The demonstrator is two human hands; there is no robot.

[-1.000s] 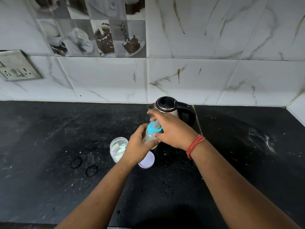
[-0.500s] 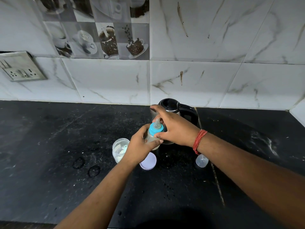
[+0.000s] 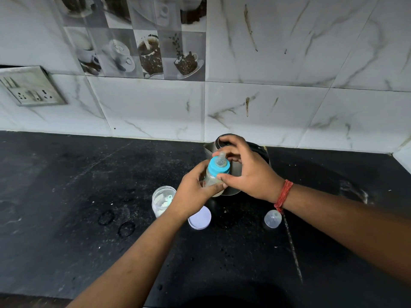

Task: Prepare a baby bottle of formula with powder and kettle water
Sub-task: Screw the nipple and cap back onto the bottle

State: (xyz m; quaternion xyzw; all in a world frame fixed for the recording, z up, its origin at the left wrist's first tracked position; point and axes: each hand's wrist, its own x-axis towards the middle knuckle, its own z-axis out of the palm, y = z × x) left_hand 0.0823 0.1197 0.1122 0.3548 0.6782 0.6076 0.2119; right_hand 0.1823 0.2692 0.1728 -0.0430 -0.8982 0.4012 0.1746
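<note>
The bottle (image 3: pixel 215 178), milky inside, is held above the worktop (image 3: pixel 66 207) before the kettle (image 3: pixel 231 152). The left hand (image 3: pixel 193 194) grips its body; the right hand (image 3: pixel 246 172) pinches the blue collar (image 3: pixel 219 167), seemingly screwing it tight. Next likely comes the clear cap (image 3: pixel 272 218), then shaking.

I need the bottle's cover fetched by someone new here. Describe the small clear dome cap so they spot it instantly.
Start at the steel kettle against the tiled wall. Come forward and right on the black counter, just below the right wrist's red thread. The dome cap stands alone there, small, clear and rounded, unlike the flat white lid left of it.
</note>
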